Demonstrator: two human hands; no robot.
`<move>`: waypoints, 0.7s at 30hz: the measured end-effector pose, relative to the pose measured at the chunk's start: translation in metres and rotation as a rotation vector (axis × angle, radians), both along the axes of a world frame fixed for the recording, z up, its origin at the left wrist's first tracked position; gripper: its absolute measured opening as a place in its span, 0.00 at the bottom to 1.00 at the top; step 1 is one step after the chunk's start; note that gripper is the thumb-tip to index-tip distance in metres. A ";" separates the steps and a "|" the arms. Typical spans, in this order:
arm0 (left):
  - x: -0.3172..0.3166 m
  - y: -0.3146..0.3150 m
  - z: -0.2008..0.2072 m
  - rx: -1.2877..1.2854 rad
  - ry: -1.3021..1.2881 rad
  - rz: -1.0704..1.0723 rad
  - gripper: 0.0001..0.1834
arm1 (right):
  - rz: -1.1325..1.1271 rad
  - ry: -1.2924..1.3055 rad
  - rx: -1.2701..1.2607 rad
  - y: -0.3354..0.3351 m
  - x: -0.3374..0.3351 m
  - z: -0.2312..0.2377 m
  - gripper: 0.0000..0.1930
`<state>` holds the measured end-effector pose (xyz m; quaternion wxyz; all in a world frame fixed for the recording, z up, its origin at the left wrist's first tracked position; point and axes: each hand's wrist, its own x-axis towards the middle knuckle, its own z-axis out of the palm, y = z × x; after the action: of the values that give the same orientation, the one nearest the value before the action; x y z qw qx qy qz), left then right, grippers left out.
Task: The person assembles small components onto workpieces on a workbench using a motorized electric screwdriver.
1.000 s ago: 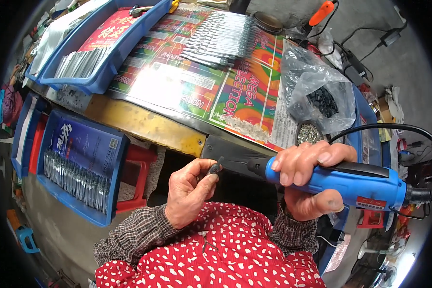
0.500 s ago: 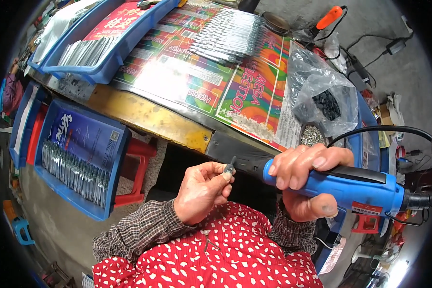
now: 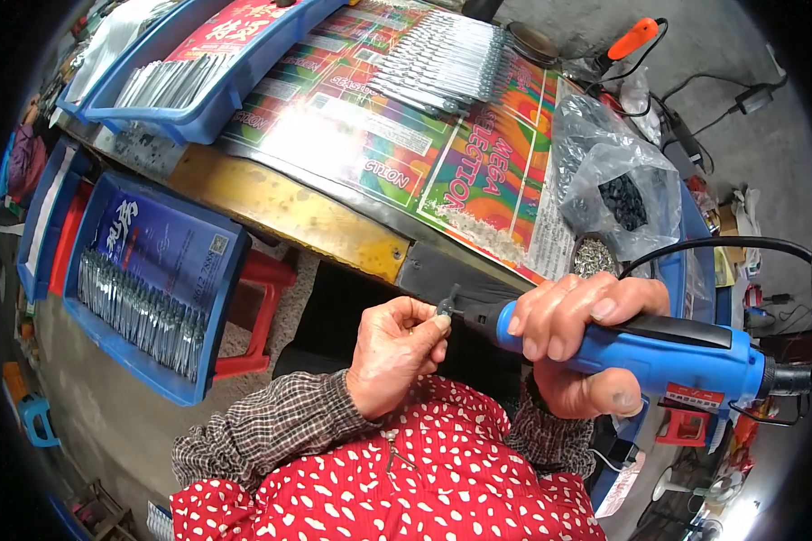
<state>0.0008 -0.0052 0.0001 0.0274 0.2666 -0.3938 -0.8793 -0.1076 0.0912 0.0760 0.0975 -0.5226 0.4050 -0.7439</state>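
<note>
My left hand [image 3: 393, 353] pinches a small dark grey plastic piece [image 3: 446, 308] between thumb and forefinger, with a thin stem pointing up from it. Wrapped around the body of a blue and black electric screwdriver [image 3: 668, 362] are the fingers of my right hand [image 3: 586, 316], its thumb below. The screwdriver lies nearly level, its black nose toward my left hand. Its thin bit meets the side of the grey piece, or nearly so; I cannot tell whether a screw is between them.
A dish of small metal screws [image 3: 594, 256] and a plastic bag of dark pieces [image 3: 622, 200] sit at the table's right. Slender silvery pieces [image 3: 442, 59] are stacked at the back. Blue trays [image 3: 158, 126] stand left, one lower [image 3: 209, 347] beside a red stool [image 3: 269, 311]. A black cable [image 3: 722, 242] arches right.
My left hand has moved right and slightly up, carrying the grey piece to the screwdriver's bit. The right hand and screwdriver have hardly moved. The view has shifted a little.
</note>
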 end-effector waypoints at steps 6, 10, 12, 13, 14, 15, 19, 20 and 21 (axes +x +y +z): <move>0.000 0.001 0.000 -0.021 0.003 0.006 0.06 | 0.114 -0.139 -0.071 0.001 -0.004 -0.005 0.31; 0.000 0.001 0.001 -0.006 -0.012 0.003 0.06 | 0.101 -0.164 -0.063 0.000 -0.002 -0.006 0.30; 0.000 0.002 0.000 -0.006 -0.008 0.007 0.06 | 0.098 -0.170 -0.064 0.000 -0.002 -0.006 0.30; -0.001 0.002 0.000 -0.007 -0.010 0.013 0.06 | 0.091 -0.172 -0.057 -0.001 -0.001 -0.005 0.30; -0.001 0.002 0.000 -0.007 -0.012 0.018 0.06 | 0.083 -0.174 -0.050 -0.001 -0.001 -0.005 0.30; -0.001 0.003 0.000 -0.006 -0.012 0.018 0.06 | 0.083 -0.174 -0.049 -0.002 0.000 -0.004 0.30; -0.001 0.006 0.000 -0.004 -0.013 0.027 0.06 | 0.142 -0.134 -0.016 -0.007 -0.007 -0.001 0.30; -0.001 0.007 0.000 -0.004 -0.008 0.041 0.06 | 0.193 -0.060 -0.006 -0.008 -0.009 -0.001 0.30; -0.001 0.008 0.000 -0.002 -0.008 0.042 0.06 | 0.193 -0.060 -0.005 -0.008 -0.008 0.002 0.30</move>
<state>-0.0003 0.0033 -0.0003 0.0445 0.2781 -0.3894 -0.8770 -0.1154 0.0828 0.0780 0.1796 -0.5368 0.3480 -0.7473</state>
